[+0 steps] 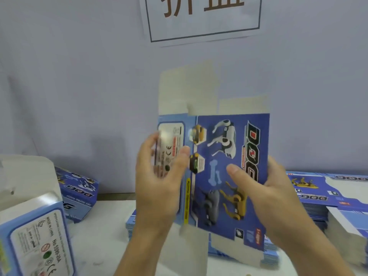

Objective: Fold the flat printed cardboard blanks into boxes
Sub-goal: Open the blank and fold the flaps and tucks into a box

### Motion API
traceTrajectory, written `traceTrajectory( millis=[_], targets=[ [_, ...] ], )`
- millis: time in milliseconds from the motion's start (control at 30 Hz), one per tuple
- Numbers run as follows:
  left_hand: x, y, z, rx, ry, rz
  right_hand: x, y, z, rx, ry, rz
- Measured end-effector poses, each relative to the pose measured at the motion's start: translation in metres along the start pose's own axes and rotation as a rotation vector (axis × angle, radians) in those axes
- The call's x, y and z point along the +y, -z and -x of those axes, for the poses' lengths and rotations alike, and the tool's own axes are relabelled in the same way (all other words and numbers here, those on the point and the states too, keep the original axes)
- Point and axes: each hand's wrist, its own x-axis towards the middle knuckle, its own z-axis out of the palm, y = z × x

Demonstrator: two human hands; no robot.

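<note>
You've got one cardboard blank (223,162) up in the air in front of you, above the white worktop (103,232), standing tall and still nearly flat. Its big blue panel shows robot dogs in white, grey and yellow, a pale bone, and the word "DOG" in bold letters running down the right edge; the narrower light-blue side panel carries a white label with a CE mark, and plain grey flaps stick out top and bottom. Your right hand (264,196) grips the blank's right edge, thumb pressed on the printed face, fingers behind. Your left hand (159,176) is at the side panel, fingers straight, thumb tip on the fold line; it's blurred, so how firmly it presses is unclear. Below the blank lies a stack of flat blanks (268,253); right of the blank, more flat blanks (326,196) reading "DOG". Left of the blank, a folded box (79,194), and nearer you another box (37,242) labelled "MADE IN CHINA". Above the blank, a wall sign (203,18).
</note>
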Motion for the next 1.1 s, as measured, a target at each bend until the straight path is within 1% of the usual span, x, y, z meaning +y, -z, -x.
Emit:
traceTrajectory(
  millis=[33,100,167,267,433,500,567,633,800,867,1000,1067,1100],
  targets=[
    [-0.001,0.004,-0.003,0.015,0.035,-0.007,0.001,0.003,0.000,-0.058,-0.028,0.024],
    [-0.003,0.009,-0.006,-0.027,0.123,0.010,0.003,0.003,0.002,-0.117,-0.068,0.044],
    [-0.003,0.009,-0.005,-0.073,0.164,0.012,0.002,-0.006,0.003,-0.129,-0.073,0.026],
    [-0.004,0.003,0.001,-0.118,0.187,0.058,0.012,-0.016,0.001,-0.093,-0.003,0.036],
    [-0.003,-0.005,0.006,-0.143,0.129,0.074,0.015,-0.006,-0.004,0.011,0.025,0.022],
    [-0.002,-0.009,0.007,-0.162,0.100,0.069,0.014,-0.003,-0.004,0.071,0.098,0.035],
    [-0.002,-0.010,0.009,-0.212,0.084,0.066,0.012,-0.003,-0.005,0.104,0.215,0.051],
    [-0.002,-0.008,0.010,-0.238,0.081,0.065,0.013,-0.003,-0.006,0.104,0.281,0.034],
    [-0.002,-0.001,0.010,-0.230,0.020,0.056,0.012,-0.008,-0.006,0.043,0.339,0.036],
    [-0.002,-0.002,0.010,-0.243,0.008,0.058,0.013,-0.007,-0.006,0.029,0.310,0.010],
    [-0.004,-0.002,0.009,-0.306,0.037,0.052,0.012,-0.001,-0.006,-0.021,0.168,-0.026],
    [-0.003,-0.003,0.011,-0.323,0.074,0.072,0.010,0.001,-0.008,-0.041,0.092,-0.107],
    [-0.001,-0.004,0.012,-0.305,0.088,0.099,0.009,0.001,-0.009,-0.026,0.060,-0.155]
  ],
)
